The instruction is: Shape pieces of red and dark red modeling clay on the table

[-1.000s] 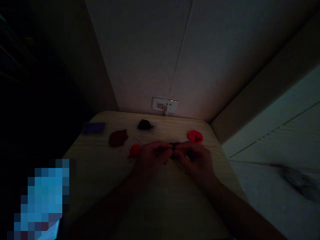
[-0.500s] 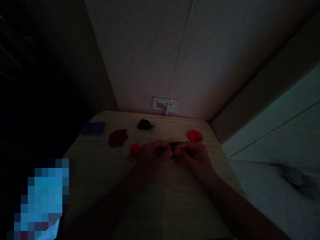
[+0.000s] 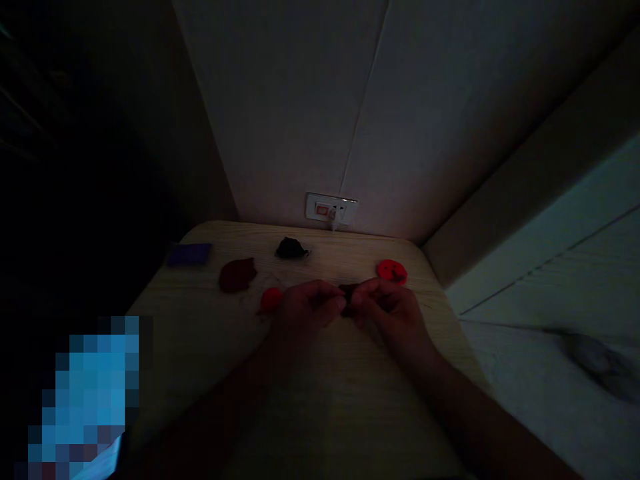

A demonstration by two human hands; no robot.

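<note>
Both hands meet over the wooden table, each with thumb and forefinger pinched together. Between the fingertips is a small dark piece of modelling clay, partly covered by the fingers. My left hand grips it from the left. From the right, my right hand holds it. A bright red lump of clay lies right beside my left hand. Beyond my right hand rests a flat red clay disc with dark marks on it. Dim light hides the dark piece's exact shape.
On the tabletop, a dark red flattened clay piece, a black lump on a clear wrapper and a purple packet lie left of centre. A wall socket with a plug sits behind. A bright pixelated patch is lower left.
My fingertips have shifted slightly on the dark clay, with a small gap now between the two hands. The things on the table stay where they were.
</note>
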